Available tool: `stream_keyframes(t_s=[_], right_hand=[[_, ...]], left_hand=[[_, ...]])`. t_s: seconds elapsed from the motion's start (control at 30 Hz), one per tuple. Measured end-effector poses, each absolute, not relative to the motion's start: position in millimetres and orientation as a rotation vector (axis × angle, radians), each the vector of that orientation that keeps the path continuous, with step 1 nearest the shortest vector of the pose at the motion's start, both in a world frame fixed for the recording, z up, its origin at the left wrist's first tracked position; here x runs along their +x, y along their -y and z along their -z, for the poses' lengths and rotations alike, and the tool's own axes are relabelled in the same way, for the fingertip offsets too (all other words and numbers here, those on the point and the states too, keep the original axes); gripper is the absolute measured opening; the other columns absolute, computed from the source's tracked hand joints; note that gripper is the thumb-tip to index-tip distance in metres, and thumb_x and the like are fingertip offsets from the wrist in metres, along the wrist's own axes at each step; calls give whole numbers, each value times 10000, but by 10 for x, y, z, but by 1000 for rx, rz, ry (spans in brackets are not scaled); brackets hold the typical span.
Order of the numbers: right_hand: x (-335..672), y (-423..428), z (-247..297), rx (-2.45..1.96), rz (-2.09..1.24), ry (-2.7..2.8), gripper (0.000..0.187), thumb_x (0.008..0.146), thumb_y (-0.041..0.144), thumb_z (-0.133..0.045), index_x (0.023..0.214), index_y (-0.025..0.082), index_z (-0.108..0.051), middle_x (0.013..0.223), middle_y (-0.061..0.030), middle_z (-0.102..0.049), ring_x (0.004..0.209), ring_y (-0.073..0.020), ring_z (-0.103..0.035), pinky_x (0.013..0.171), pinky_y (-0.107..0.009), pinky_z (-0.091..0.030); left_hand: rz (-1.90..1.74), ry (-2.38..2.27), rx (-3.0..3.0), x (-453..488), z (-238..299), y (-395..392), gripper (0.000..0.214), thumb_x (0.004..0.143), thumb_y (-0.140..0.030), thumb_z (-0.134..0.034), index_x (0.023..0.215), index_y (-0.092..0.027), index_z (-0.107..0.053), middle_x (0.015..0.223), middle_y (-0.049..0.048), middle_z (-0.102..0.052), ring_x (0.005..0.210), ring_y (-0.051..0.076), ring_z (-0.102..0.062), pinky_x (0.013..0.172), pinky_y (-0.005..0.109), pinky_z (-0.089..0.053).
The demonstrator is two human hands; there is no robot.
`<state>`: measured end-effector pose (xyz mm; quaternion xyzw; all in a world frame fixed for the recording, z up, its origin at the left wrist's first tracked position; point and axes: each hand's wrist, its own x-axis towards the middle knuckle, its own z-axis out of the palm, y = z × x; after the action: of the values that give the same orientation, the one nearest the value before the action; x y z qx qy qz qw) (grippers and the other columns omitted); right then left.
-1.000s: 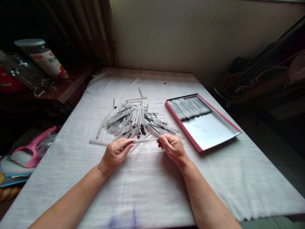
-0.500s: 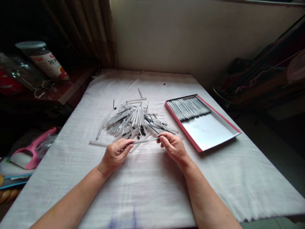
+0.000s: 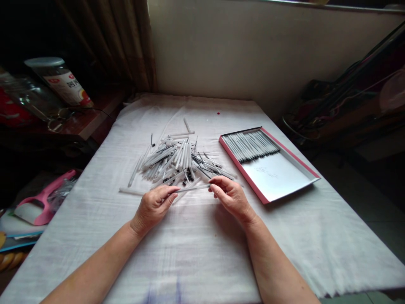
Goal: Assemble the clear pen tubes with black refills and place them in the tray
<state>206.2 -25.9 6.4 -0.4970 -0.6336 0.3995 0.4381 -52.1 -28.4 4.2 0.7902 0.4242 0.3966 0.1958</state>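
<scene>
My left hand and my right hand each pinch one end of a thin translucent pen tube, held level just above the white cloth. Right behind it lies a loose pile of pen tubes and black-tipped refills. To the right sits a shallow pink-rimmed tray with a neat row of assembled pens at its far end.
A single tube lies left of my left hand. A dark shelf on the left carries a jar and glassware. Lower left there is a pink plastic item. Dark clutter stands beyond the table's right edge.
Both hands keep their pinch on the tube with only small finger shifts. The view has tipped slightly, so everything sits a little lower in the picture.
</scene>
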Motion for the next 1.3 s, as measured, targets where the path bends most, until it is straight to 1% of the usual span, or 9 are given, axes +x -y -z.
stream_keyframes(t_s=[0.07,0.17,0.33,0.4,0.57,0.8,1.03,1.2,1.3], right_hand=[[2061,260,-71,-1258,-978,1591,205,878,373,-571,861,186,-652,706,-33,-677,580,-134,-593,553,-244,-477],[2054,263,-101,-1299,-946,1621,272,894,394,-537,739,190,-628,653,-25,-663,552,-129,-577,547,-243,-464],[2050,267,-137,-1255,-1004,1626,195,876,355,-550,889,182,-640,708,-29,-674,547,-122,-566,534,-234,-462],[2050,266,-124,-1268,-1019,1625,197,877,358,-549,849,181,-631,692,-28,-669,532,-117,-557,525,-229,-460],[2045,257,-88,-1336,-1005,1631,321,903,418,-519,697,186,-597,620,-29,-652,510,-117,-550,516,-225,-455],[2047,276,-127,-1307,-1032,1670,266,902,391,-516,763,185,-611,671,-28,-667,530,-116,-558,533,-224,-458],[1986,285,-101,-1281,-1101,1619,429,909,475,-480,603,184,-559,506,-5,-576,454,-103,-505,489,-220,-411],[1963,293,-142,-1267,-1118,1570,464,889,529,-495,586,182,-550,489,-3,-561,438,-100,-488,471,-219,-395],[1965,295,-158,-1257,-1112,1531,462,877,544,-508,592,183,-551,495,-3,-563,439,-102,-489,464,-218,-401]], left_hand=[[-1107,-1188,2216,-525,-36,284,171,902,-238,-576,1007,-183,-699,871,61,-740,794,156,-697,738,240,-549],[-1104,-1184,2219,-531,-29,283,169,902,-229,-576,1010,-182,-697,880,61,-738,800,153,-696,740,236,-545],[-1104,-1188,2219,-530,-29,282,171,908,-230,-566,1012,-181,-693,875,61,-738,803,155,-696,738,239,-546],[-1102,-1187,2222,-528,-29,282,173,908,-230,-565,1016,-182,-691,875,58,-737,800,155,-695,736,239,-545],[-1107,-1176,2219,-526,-17,279,167,898,-211,-578,1023,-188,-686,890,53,-732,814,151,-691,749,235,-540],[-1146,-1175,2161,-517,-30,281,155,886,-196,-589,1005,-191,-687,870,44,-724,783,139,-681,730,227,-537],[-1176,-1177,2106,-506,-13,293,136,880,-179,-576,955,-202,-687,904,47,-704,787,136,-663,685,216,-533],[-1035,-1234,2125,-518,-46,325,211,881,-261,-584,1068,-191,-654,909,46,-722,726,134,-666,680,220,-528],[-957,-1222,2166,-518,-79,335,226,923,-305,-512,1013,-172,-672,833,51,-731,748,152,-683,698,229,-523]])
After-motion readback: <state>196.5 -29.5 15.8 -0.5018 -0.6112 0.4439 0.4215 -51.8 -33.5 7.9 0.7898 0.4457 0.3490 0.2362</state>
